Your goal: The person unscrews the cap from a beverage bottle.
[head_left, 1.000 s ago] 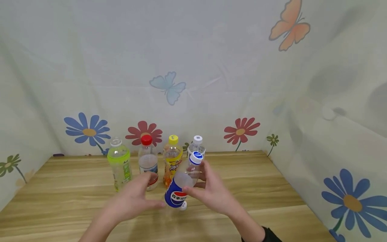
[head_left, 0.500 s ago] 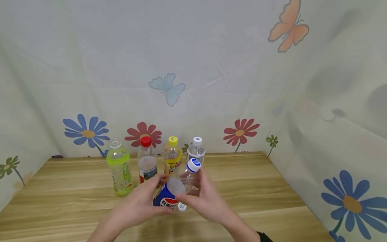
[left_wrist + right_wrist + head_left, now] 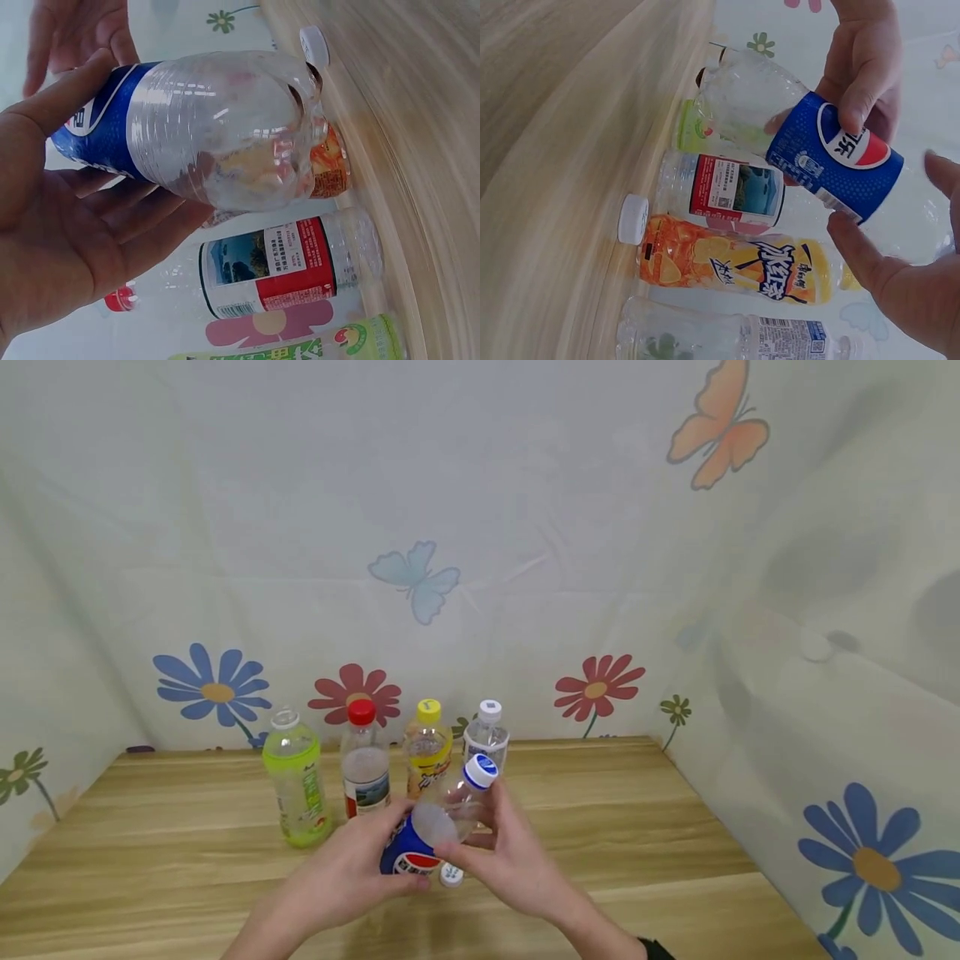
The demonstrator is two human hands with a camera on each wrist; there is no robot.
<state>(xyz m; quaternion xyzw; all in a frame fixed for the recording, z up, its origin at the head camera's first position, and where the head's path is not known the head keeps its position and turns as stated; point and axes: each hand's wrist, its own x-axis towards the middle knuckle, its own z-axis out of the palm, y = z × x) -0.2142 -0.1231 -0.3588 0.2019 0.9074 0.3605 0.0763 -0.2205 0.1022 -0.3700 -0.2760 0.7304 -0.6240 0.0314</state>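
A clear Pepsi bottle [image 3: 405, 853] with a blue label and white-and-blue cap [image 3: 481, 771] is held above the table, tilted with its cap up to the right. My left hand [image 3: 352, 870] grips it around the label and lower body; the left wrist view shows the thumb over the label and fingers beneath. Around the bottle's shoulder, just below the cap, curl the thumb and fingers of my right hand [image 3: 517, 867]. A loose white bottle cap [image 3: 452, 874] lies on the table below the bottle, between the hands.
Upright behind the hands stand a green-labelled bottle [image 3: 303, 793] whose neck looks uncapped, a red-capped bottle [image 3: 366, 768], a yellow-capped iced tea bottle [image 3: 429, 760] and a white-capped clear bottle [image 3: 487, 739]. A flower-printed curtain [image 3: 525, 635] borders the wooden table [image 3: 637, 860].
My left hand has closed around the lower part of the Pepsi bottle. The bottle has tilted further and shifted left with the right hand still on its upper part.
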